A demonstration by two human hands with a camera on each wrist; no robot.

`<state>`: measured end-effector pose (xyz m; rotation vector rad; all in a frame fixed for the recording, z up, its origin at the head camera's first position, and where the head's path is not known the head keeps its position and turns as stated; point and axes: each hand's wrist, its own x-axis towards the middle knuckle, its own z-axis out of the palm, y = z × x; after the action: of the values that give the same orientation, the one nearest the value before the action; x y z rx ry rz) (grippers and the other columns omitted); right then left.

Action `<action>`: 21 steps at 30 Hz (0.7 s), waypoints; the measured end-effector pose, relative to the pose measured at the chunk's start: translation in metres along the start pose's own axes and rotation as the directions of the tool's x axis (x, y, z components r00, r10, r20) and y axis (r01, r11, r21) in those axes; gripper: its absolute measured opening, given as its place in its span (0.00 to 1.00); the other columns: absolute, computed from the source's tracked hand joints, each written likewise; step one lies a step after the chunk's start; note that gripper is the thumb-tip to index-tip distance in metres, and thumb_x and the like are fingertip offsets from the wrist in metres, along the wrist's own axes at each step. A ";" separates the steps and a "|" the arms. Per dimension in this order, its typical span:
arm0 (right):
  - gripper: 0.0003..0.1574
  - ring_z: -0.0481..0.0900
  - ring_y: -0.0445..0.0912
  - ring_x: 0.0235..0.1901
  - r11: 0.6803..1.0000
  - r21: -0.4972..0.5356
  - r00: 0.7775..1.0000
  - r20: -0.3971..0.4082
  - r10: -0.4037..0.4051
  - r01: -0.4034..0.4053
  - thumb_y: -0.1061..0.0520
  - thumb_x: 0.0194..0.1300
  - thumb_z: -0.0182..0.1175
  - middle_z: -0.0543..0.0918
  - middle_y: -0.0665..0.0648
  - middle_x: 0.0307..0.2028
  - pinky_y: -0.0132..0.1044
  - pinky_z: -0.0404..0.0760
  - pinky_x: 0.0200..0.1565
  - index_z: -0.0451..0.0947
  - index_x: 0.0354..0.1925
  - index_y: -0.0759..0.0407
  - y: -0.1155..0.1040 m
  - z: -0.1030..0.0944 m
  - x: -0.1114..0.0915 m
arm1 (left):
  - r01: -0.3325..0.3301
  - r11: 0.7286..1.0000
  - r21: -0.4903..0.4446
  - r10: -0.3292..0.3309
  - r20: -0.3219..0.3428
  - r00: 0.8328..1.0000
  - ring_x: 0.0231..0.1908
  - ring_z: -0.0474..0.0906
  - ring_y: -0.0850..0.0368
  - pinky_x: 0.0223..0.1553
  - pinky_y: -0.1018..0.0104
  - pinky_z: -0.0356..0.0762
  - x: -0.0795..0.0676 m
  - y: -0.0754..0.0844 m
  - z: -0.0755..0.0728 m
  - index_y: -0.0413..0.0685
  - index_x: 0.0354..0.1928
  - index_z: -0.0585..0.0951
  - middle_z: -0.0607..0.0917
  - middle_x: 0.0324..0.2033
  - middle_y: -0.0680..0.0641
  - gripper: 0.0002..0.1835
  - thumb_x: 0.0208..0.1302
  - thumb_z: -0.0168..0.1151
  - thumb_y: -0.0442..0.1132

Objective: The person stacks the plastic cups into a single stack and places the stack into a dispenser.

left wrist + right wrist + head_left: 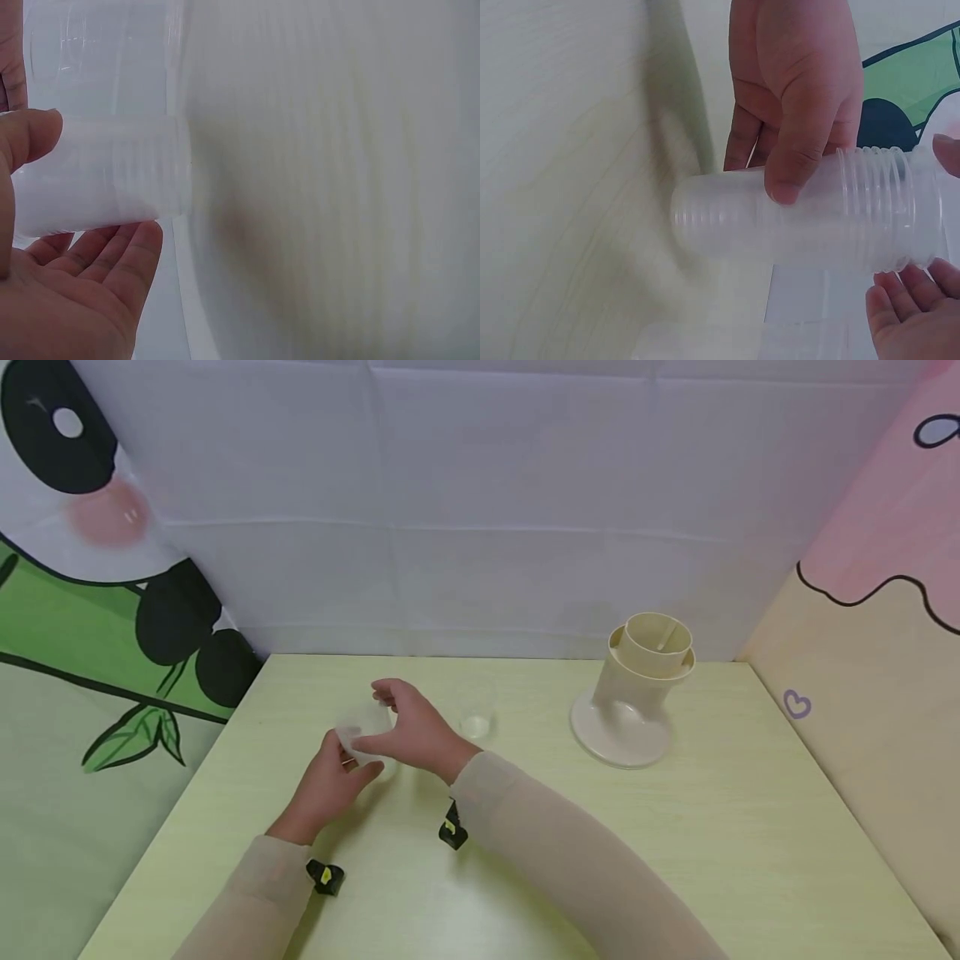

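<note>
A nested stack of clear plastic cups (363, 727) is held upright above the left part of the table, rims up. My left hand (322, 789) grips its lower part; in the right wrist view, the left thumb (799, 161) lies on the cup wall. Higher up, my right hand (420, 731) holds the stack by its ridged rims (874, 210), with thumb and fingers on opposite sides. Several rims show close together. Another clear cup (476, 720) stands on the table to the right of the hands, and its walls are faint.
A beige cylindrical holder (648, 652) with round openings on top stands at the right rear, on a white round base (626, 739). A white cloth backdrop (510, 527) hangs behind the table (720, 827), with printed cloths at both sides.
</note>
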<state>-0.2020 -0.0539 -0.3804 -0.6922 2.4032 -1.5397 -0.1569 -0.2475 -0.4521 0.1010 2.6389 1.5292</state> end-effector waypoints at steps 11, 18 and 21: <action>0.54 0.70 0.45 0.68 1.000 0.013 1.000 0.011 0.008 -0.008 0.47 0.60 0.77 0.72 0.48 0.68 0.35 0.73 0.64 0.61 0.77 0.52 -0.007 -0.002 -0.007 | 0.017 1.000 0.003 -0.017 -0.005 1.000 0.74 0.61 0.35 0.71 0.42 0.64 -0.005 0.004 -0.002 0.40 0.72 0.55 0.63 0.73 0.37 0.38 0.73 0.66 0.44; 0.54 0.69 0.47 0.69 0.999 0.034 1.000 0.019 0.010 -0.010 0.44 0.62 0.75 0.71 0.46 0.69 0.39 0.74 0.65 0.60 0.77 0.51 -0.008 -0.011 -0.013 | 0.022 1.000 -0.014 -0.022 -0.007 1.000 0.72 0.64 0.37 0.70 0.42 0.66 -0.006 0.007 -0.003 0.39 0.71 0.56 0.66 0.70 0.37 0.37 0.72 0.67 0.43; 0.54 0.69 0.47 0.69 0.999 0.042 1.000 0.020 0.008 -0.009 0.43 0.62 0.75 0.71 0.45 0.69 0.39 0.74 0.65 0.60 0.77 0.50 -0.008 -0.014 -0.016 | 0.034 0.999 -0.007 -0.034 -0.012 0.999 0.72 0.64 0.36 0.69 0.41 0.66 -0.007 0.009 -0.004 0.38 0.70 0.56 0.66 0.69 0.36 0.37 0.72 0.67 0.43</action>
<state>-0.1922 -0.0373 -0.3685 -0.6844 2.3492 -1.5685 -0.1503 -0.2471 -0.4425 0.0456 2.6301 1.5332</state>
